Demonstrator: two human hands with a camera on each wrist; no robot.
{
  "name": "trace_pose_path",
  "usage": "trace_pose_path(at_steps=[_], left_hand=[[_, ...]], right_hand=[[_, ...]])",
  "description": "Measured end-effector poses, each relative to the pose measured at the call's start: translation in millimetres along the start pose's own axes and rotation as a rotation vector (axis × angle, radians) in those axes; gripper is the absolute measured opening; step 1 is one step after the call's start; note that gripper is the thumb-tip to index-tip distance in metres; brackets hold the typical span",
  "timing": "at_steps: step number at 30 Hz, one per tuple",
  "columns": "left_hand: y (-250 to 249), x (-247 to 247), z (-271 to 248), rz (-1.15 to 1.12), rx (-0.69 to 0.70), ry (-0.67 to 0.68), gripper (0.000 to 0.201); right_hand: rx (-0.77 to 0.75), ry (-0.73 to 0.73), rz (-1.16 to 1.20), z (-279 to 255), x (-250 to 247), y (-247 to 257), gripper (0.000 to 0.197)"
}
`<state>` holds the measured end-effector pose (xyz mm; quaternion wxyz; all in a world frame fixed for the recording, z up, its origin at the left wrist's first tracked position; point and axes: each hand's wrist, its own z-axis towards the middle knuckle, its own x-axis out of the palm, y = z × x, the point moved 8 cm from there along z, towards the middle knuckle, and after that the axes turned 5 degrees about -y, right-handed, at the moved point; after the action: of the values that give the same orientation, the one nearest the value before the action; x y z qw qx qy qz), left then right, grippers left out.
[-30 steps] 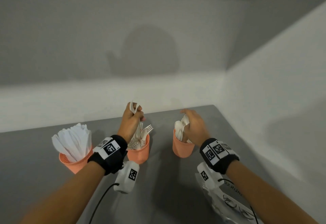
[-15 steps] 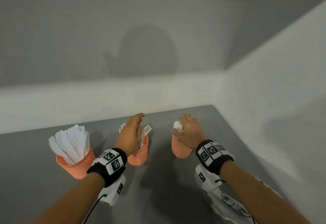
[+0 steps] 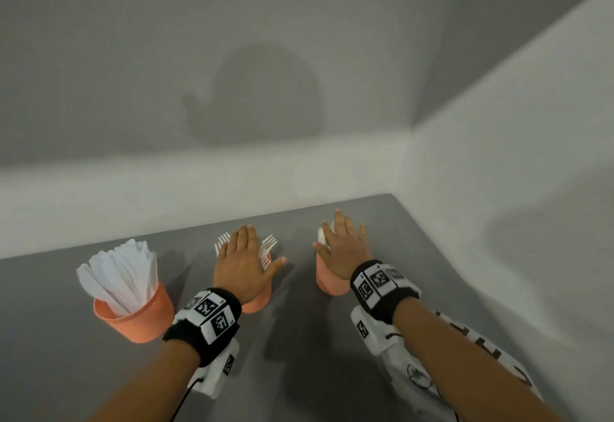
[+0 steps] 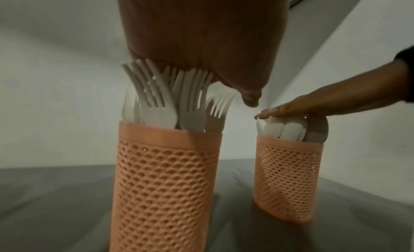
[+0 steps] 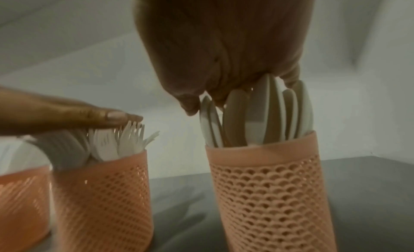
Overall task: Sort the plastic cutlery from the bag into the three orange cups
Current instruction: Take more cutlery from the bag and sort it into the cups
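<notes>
Three orange mesh cups stand in a row on the grey table [image 3: 50, 371]. The left cup [image 3: 139, 318] holds white knives [image 3: 119, 272]. My left hand [image 3: 242, 259] lies flat, fingers straight, on the tips of the white forks [image 4: 179, 100] in the middle cup [image 4: 165, 185]. My right hand [image 3: 344, 249] presses flat on the white spoons [image 5: 262, 114] in the right cup [image 5: 271, 194]. Neither hand grips anything. The bag [image 3: 478, 348] lies under my right forearm, mostly hidden.
The table sits in a corner, with a pale wall [image 3: 199, 89] behind the cups and another wall [image 3: 515, 156] close on the right. Bare grey tabletop stretches in front of the cups and to the far left.
Both hands let go of the cutlery they held above the cups, dropped down and flattened out on top of the forks and spoons. The view shifted slightly.
</notes>
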<state>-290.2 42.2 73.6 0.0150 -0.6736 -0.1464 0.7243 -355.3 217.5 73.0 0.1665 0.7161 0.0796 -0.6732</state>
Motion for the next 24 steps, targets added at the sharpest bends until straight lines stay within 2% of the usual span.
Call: trace_pose_path(at_steps=[3, 7, 10, 12, 15, 17, 18, 22, 24], left_hand=[[2.7, -1.1, 6.0, -0.002, -0.019, 0.008, 0.09], [-1.9, -9.6, 3.5, -0.1, -0.047, -0.007, 0.085], [-34.0, -37.7, -6.7, -0.244, 0.099, -0.163, 0.076], [-62.9, -50.2, -14.9, -0.422, 0.192, -0.18, 0.069], [-106.0, -51.5, -25.7, -0.678, 0.253, -0.12, 0.054], [-131.3, -43.0, -34.4, -0.781, 0.262, -0.08, 0.036], [-143.1, -34.6, -40.6, -0.811, 0.263, -0.04, 0.028], [-183.4, 18.2, -68.9, -0.8, 0.325, 0.156, 0.016], [-196.4, 46.9, -83.5, -0.731, 0.327, 0.259, 0.02]], right_hand=[[0.028, 0.106, 0.084, 6.7, -1.9, 1.7, 0.058], [0.079, 0.093, 0.463, -2.6, -34.9, -3.2, 0.054], [0.09, -0.003, 0.608, -21.5, -78.2, -16.2, 0.049], [0.103, -0.065, 0.656, -35.1, -100.8, -28.7, 0.041], [0.173, -0.04, 0.73, -62.6, -108.4, -52.1, 0.028], [0.222, 0.044, 0.729, -85.6, -99.6, -66.7, 0.021], [0.247, 0.095, 0.706, -97.6, -91.3, -73.3, 0.023], [0.335, 0.367, 0.562, -152.0, -37.5, -93.3, 0.028], [0.311, 0.395, 0.338, -173.3, -15.5, -100.6, 0.019]])
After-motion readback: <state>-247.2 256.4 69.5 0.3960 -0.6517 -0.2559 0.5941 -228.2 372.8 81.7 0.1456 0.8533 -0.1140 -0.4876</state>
